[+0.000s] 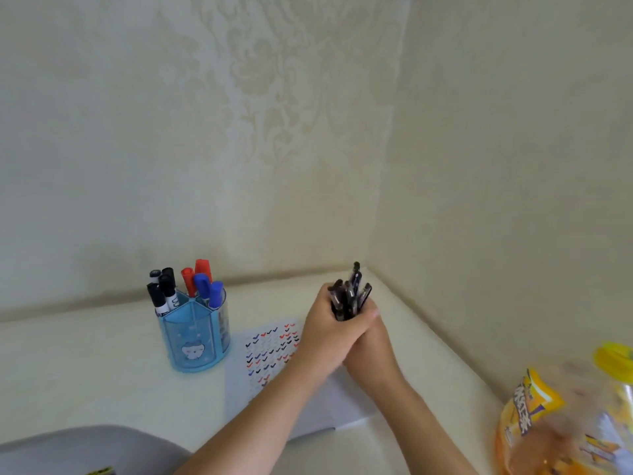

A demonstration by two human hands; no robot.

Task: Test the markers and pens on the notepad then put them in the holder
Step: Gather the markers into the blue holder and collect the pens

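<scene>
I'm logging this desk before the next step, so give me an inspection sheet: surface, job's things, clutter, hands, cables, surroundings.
Surface: cream table, set in a room corner.
Job's things: blue holder upright, with black, red and blue markers standing in it; notepad beside it, covered in red, blue and black tick marks; dark pens bundled above the notepad.
Clutter: orange snack bag and yellow lid at the right edge, blurred; grey object at lower left, unclear what.
Hands: left hand and right hand both grip the pens.
Cables: nothing seen.
Surroundings: pale patterned wallpaper on both walls.
</scene>
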